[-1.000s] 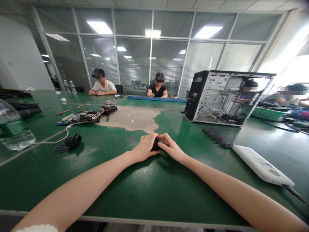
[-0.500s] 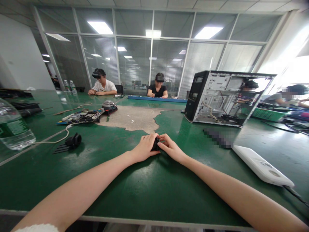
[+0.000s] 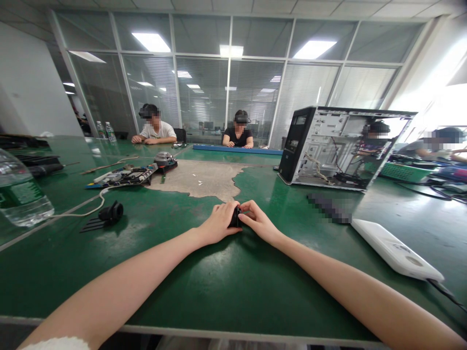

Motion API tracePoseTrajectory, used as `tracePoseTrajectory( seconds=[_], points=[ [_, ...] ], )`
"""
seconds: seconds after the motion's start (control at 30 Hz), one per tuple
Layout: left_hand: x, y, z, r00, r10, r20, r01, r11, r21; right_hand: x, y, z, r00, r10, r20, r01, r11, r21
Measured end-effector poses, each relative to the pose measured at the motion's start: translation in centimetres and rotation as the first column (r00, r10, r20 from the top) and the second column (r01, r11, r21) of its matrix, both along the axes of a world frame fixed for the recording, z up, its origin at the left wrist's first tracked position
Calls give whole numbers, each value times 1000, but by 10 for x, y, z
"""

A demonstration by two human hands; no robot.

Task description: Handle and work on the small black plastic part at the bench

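Observation:
A small black part (image 3: 235, 218) is between my two hands, just above the green table (image 3: 219, 291) near the middle of the view. My left hand (image 3: 219, 223) wraps round its left side, with the thumb below it. From the right, my right hand (image 3: 258, 222) touches the part with thumb and fingertips, its fingers curled. Much of the part is hidden by the fingers. Behind the hands, a bare brownish patch (image 3: 204, 177) shows in the tabletop.
An open computer case (image 3: 321, 148) stands at the back right, a white power bank (image 3: 397, 250) in front. On the left are a black part with fins (image 3: 105, 214), a circuit board (image 3: 127, 176) and a bottle (image 3: 22, 194). Two people sit across the table.
The fingers of my right hand have shifted very slightly at the black part. My left hand looks the same.

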State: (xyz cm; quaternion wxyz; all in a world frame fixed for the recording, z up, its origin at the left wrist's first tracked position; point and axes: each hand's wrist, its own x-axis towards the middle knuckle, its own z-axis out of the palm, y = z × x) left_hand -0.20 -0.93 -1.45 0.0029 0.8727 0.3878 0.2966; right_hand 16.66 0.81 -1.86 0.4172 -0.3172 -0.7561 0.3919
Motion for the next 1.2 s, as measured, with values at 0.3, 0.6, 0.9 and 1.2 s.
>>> tracePoseTrajectory(
  seconds=[0.3,0.6,0.9,1.2],
  points=[
    [0,1,-1,1000,12,2,-12,1000,-4,3,4,0,990,-133,-46,128,986,-106],
    [-1,4,-3,999,-43,27,43,999,4,-2,8,7,1000,3,-28,-8,984,-181],
    [-3,5,-6,996,-82,44,79,995,56,-6,-13,2,997,-72,0,72,997,-4],
    [-2,6,-5,998,-46,42,44,998,45,-4,-5,1,997,-35,-67,31,998,-58]
  ],
)
